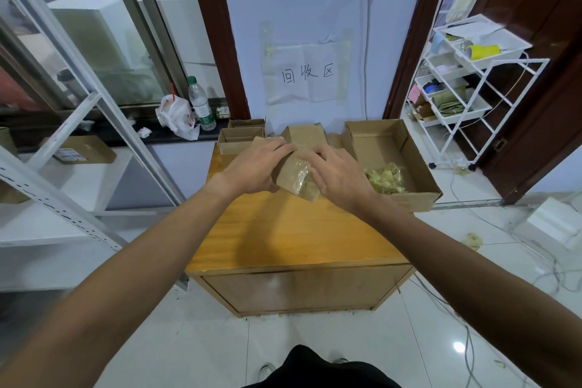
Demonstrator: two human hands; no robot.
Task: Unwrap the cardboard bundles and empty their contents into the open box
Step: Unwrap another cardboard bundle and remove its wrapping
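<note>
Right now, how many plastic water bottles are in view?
1: a green-capped bottle on the dark ledge at left, beside the white bag. Trays on the cart could hide others.

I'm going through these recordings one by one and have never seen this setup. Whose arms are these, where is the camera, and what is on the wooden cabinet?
There is no machine here. One wide-angle camera is worn on a person's head and looks forward and down, so the two bare arms reaching in are the wearer's own. The left hand and the right hand both hold a cardboard bundle wrapped in clear film, above a wooden cabinet. At the cabinet's right side sits an open box with a heap of yellowish scraps in its near end. At the back left stand smaller cardboard boxes, and another cardboard piece is behind the hands. I cannot tell whether the film has been loosened.
</note>
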